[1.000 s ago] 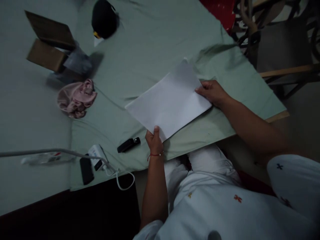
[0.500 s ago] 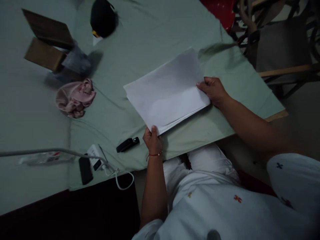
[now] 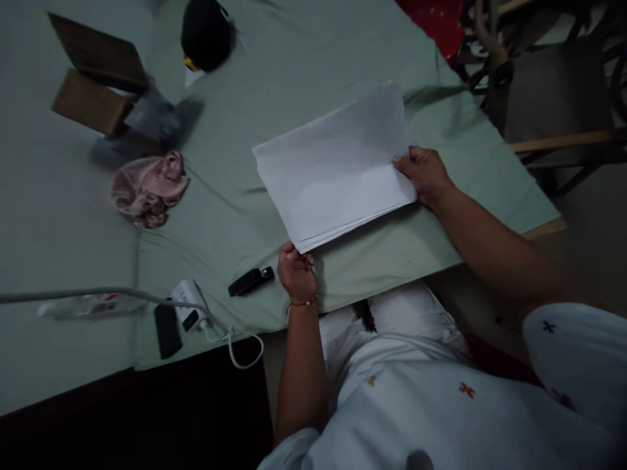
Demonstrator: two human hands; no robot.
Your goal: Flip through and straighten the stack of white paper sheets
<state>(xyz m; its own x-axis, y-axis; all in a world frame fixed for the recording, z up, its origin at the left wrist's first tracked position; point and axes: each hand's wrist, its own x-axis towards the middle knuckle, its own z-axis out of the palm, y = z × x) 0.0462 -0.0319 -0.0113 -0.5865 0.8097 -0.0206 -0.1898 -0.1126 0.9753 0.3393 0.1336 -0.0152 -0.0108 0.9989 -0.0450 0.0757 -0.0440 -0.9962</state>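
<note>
Head camera, looking down: a stack of white paper (image 3: 337, 166) sits in the middle of the frame on the desk (image 3: 274, 78), which is covered with a pale green cloth. My right hand (image 3: 425, 175) grips the stack's right edge, thumb on top and fingers beneath, with that side lifted a little. My left hand (image 3: 296, 273) is curled loosely at the stack's lower corner, just touching or just under it; I cannot tell whether it pinches a sheet. As I judge it, the sheets are gathered but not squared: the lower edge fans out in several layers, so evening them up is what is left. Around it, a black stapler (image 3: 252, 282) lies just left of my left hand, apart from the paper. Farther toward the lower left are a white charger (image 3: 189, 305) with its cable (image 3: 235, 346), a black phone (image 3: 167, 330) and a long pale bar, perhaps a power strip (image 3: 91, 305). A crumpled pink cloth (image 3: 148, 189) lies at centre left, an open cardboard box (image 3: 93, 85) in the upper left, and a dark round object (image 3: 206, 32) at the top. A chair (image 3: 548, 91) stands in the upper right, off the desk. Nothing lies on the stack or between my hands.
</note>
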